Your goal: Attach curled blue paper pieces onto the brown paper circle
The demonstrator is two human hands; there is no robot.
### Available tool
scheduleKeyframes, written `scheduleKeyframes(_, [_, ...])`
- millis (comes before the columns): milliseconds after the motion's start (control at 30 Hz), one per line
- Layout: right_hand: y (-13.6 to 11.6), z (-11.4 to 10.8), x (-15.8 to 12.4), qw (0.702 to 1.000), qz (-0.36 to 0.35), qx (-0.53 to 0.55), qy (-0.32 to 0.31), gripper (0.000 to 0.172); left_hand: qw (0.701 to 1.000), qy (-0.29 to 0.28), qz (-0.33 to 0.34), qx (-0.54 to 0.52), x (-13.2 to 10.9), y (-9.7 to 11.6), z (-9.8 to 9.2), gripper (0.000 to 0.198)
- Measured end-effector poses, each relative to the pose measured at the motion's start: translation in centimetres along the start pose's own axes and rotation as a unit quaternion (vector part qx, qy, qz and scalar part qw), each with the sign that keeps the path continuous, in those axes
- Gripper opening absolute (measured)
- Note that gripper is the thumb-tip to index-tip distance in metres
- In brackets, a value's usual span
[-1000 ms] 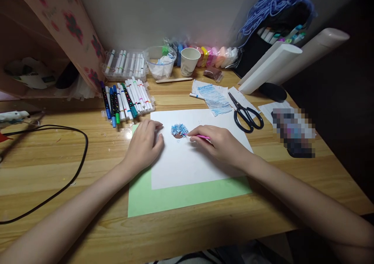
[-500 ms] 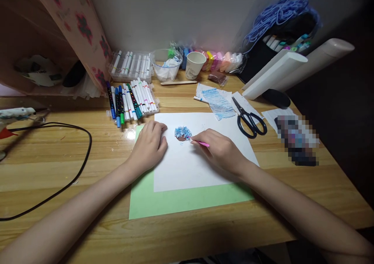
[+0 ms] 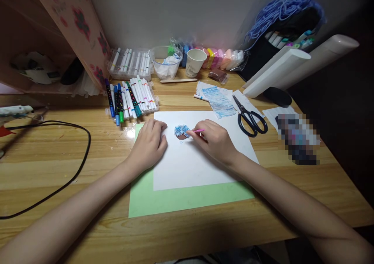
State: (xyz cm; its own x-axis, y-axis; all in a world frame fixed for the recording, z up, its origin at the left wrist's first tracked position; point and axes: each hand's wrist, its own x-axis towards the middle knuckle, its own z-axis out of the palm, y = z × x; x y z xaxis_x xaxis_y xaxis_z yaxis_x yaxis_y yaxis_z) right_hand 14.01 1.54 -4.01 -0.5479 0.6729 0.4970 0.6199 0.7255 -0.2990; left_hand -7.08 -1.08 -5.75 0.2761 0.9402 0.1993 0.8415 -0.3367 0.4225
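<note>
A white sheet [image 3: 187,166] lies over a green sheet [image 3: 163,205] on the wooden table. On the white sheet is a small brown round piece [image 3: 181,137], its upper part covered with blue and white bits [image 3: 181,130]. My right hand [image 3: 216,139] pinches a thin pink tool [image 3: 199,130] at the right edge of this piece. The tool's tip is hidden by the fingers. My left hand [image 3: 150,143] rests on the left edge of the white sheet, fingers loosely curled and thumb apart, with nothing visible in it.
Black-handled scissors [image 3: 251,119] lie right of the sheets, beside blue-streaked paper [image 3: 219,102]. Behind are markers [image 3: 131,98], a clear bowl [image 3: 166,67], a paper cup [image 3: 195,63] and a wooden stick [image 3: 179,80]. A black cable [image 3: 87,151] curves at left.
My right hand has shifted slightly up, and the pink tool now lies flatter and higher in its fingers. My left hand remains in place on the paper.
</note>
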Motion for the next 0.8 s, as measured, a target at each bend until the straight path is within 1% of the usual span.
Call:
scheduleKeyframes(233, [-0.20,0.39,0.43,0.999,0.038,0.010,0.024,0.028,1.000,-0.002,-0.002,0.008,0.02,-0.01,0.09,0.019])
scheduleKeyframes(500, [-0.16,0.72,0.39,0.994,0.084,0.038,0.056,0.024,1.000,-0.007,-0.003,0.017,0.02,0.02,0.08,0.018])
scheduleKeyframes(633, [-0.19,0.34,0.10,0.994,0.073,0.047,0.066,0.024,1.000,-0.007,-0.002,0.017,0.00,0.04,0.05,0.018])
scheduleKeyframes(800, [0.09,0.30,-0.17,0.999,0.018,0.033,0.037,0.023,1.000,-0.007,-0.003,0.013,0.00,0.05,0.02,0.018])
